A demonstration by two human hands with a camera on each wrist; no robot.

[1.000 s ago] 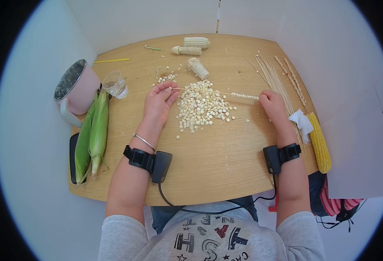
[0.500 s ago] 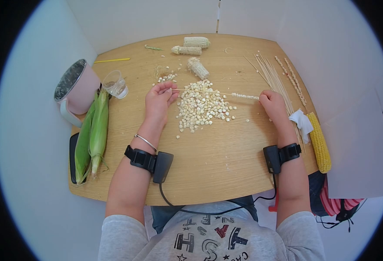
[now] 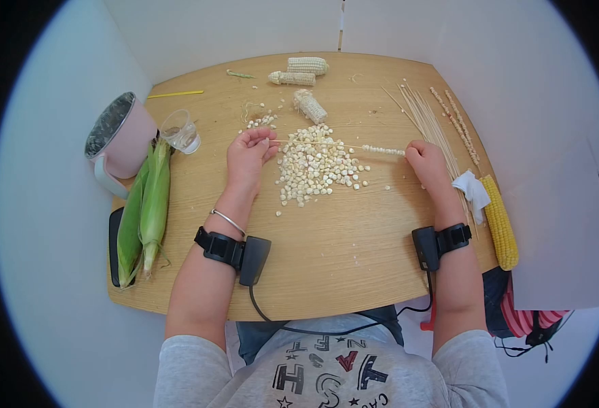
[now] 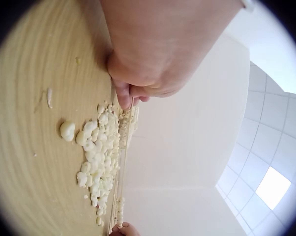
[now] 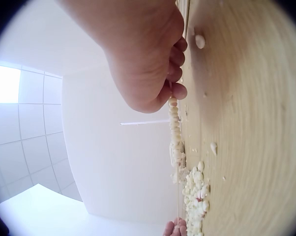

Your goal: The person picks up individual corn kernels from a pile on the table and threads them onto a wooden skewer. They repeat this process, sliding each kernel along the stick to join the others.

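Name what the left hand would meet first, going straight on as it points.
Probably the small scatter of loose kernels just beyond the left hand, though its height above the table is unclear.

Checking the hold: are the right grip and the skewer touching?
Touching: the right wrist view shows the right grip pinching the skewer between thumb and finger, beside the end kernel.

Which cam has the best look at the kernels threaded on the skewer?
Right wrist. The threaded kernels run close up from the right hand, many distinct one by one. Head shows the row side-on but small, at the right hand's end of the skewer. Left wrist catches it only small, at the far end.
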